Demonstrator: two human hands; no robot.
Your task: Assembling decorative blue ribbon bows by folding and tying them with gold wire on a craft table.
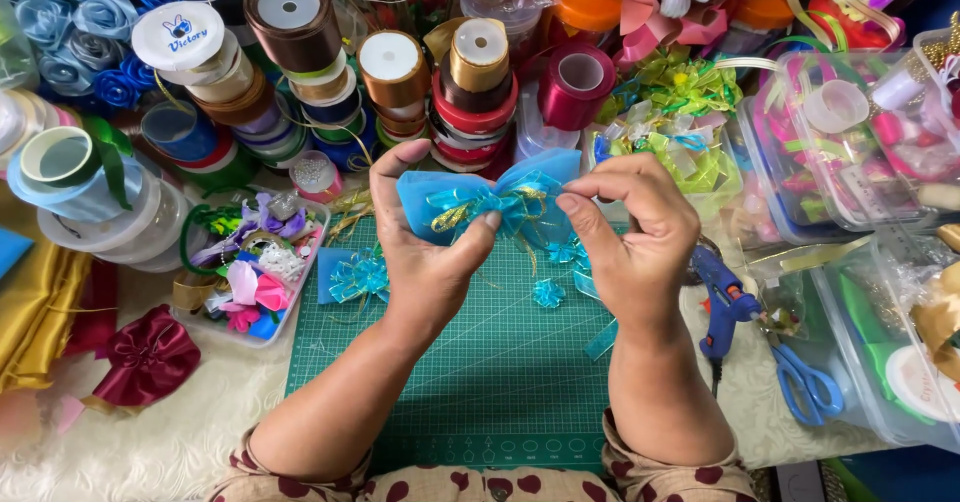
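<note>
Holding a blue ribbon bow [490, 202] up above the green cutting mat [480, 362], I am pinching it from both sides: the left hand [425, 252] has its fingers [478, 234] clamped on the knot at the centre, and the right hand [635, 237] is gripping the right loop. I am judging it very light, soft and easily crushed, so the gathered middle looks like the safest hold. It is looking like sheer turquoise fabric, tied with glittery teal and gold curled strands. Ribbon spools [470, 92] are standing behind it on the bench, a blue glue gun [722, 307] lying to the right.
</note>
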